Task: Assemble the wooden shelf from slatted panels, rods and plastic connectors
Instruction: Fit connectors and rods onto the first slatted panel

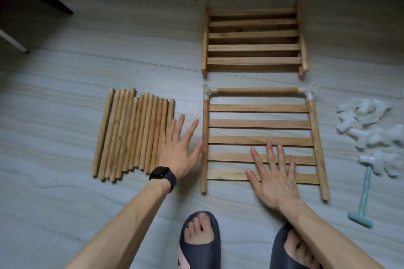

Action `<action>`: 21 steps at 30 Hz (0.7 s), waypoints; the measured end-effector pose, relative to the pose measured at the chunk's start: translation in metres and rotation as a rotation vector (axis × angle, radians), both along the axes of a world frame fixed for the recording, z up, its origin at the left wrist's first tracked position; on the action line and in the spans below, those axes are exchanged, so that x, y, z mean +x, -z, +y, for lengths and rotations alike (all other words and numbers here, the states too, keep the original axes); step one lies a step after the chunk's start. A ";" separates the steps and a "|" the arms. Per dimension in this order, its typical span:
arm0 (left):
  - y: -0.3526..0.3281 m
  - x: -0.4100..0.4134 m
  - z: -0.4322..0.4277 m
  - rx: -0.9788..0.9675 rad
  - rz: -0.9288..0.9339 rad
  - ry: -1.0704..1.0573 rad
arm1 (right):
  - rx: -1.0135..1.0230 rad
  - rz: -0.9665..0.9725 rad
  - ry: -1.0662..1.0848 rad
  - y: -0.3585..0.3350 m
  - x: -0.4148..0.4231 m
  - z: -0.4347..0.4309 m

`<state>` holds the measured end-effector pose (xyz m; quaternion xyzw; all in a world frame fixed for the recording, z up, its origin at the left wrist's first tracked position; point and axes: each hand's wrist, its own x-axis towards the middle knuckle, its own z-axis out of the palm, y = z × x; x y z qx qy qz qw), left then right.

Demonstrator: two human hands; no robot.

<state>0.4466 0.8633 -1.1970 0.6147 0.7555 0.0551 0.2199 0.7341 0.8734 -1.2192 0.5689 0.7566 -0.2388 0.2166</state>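
Both hands are empty. The left hand (181, 148) has its fingers spread and sits between the row of loose round wooden rods (131, 133) and the frame. It's blurred, so I can't tell if it touches anything. The right hand (273, 177) is flat with fingers fanned, lying on the near slats of the pale wooden slatted panel (258, 123).

That panel lies on the floor, right in front of the person's dark slippers (200, 238). It has a rod along each side and a cross rod (255, 90) at the far end, joined by two white plastic corner connectors (207, 89). The near ends of the side rods are bare.

My read is that the near edge gets closed next:
- Keep the right palm down so the panel doesn't skate.
- Take the nearest rod with the left hand.
- Fit connectors on both bare ends first, then seat the rod square.
- Push each joint fully home. The mint-handled small mallet (364, 192) is in reach if a joint is tight.

The pile of white plastic connectors (369, 124) sits to the right of the frame, with the mallet's head against it. The spare stack of darker slatted panels (253, 37) lies beyond the frame, apart from it.

The surface is a pale grey veined tile floor (65, 94). It's smooth, so parts will likely slide. The room is dim, with a dark furniture leg (52, 0) at the far left. There's a black watch (162, 176) on the left wrist.
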 end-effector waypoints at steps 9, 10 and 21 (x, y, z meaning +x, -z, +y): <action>-0.012 -0.177 -0.038 -0.223 0.065 -0.880 | -0.115 -0.070 -0.015 -0.011 -0.008 0.006; -0.012 -0.184 -0.043 -0.272 0.056 -0.887 | -0.119 -0.073 -0.017 -0.012 -0.008 0.006; 0.012 -0.207 -0.062 -0.303 0.141 -0.950 | -0.128 -0.093 -0.014 -0.015 -0.012 0.006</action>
